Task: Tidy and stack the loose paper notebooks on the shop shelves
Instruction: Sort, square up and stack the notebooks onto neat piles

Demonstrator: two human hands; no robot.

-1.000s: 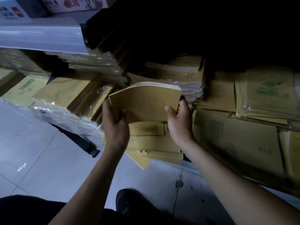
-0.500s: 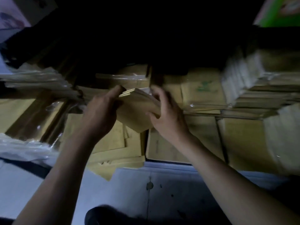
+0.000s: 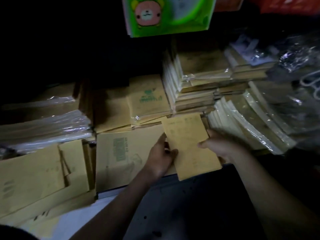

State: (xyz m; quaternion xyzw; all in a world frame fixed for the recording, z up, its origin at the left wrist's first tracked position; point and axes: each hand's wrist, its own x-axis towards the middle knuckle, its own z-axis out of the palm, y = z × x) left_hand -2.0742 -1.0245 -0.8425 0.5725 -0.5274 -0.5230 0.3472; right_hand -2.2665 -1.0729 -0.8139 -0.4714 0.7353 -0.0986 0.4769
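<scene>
A thin batch of brown paper notebooks [image 3: 188, 146] is held flat between both hands, low over the shelf's front edge. My left hand [image 3: 161, 156] grips its left edge with the thumb on top. My right hand [image 3: 220, 146] grips the right edge. Under the batch lies a large brown notebook pile [image 3: 128, 156] with green print. Behind it stands a plastic-wrapped pack with a green logo [image 3: 149, 101]. A messy loose pile of brown notebooks [image 3: 39, 179] sits at the lower left.
Tall stacks of wrapped notebooks [image 3: 199, 80] rise at the back right, and slanted wrapped packs [image 3: 245, 122] lean to the right. More wrapped packs [image 3: 45, 122] lie at the left. A green cartoon-bear box [image 3: 166, 14] hangs above. The shelf's pale front edge [image 3: 110, 193] runs below.
The view has swung right along the shelf. Both hands have carried the held notebooks rightward and laid them flat, where earlier they were held up on edge by the left piles.
</scene>
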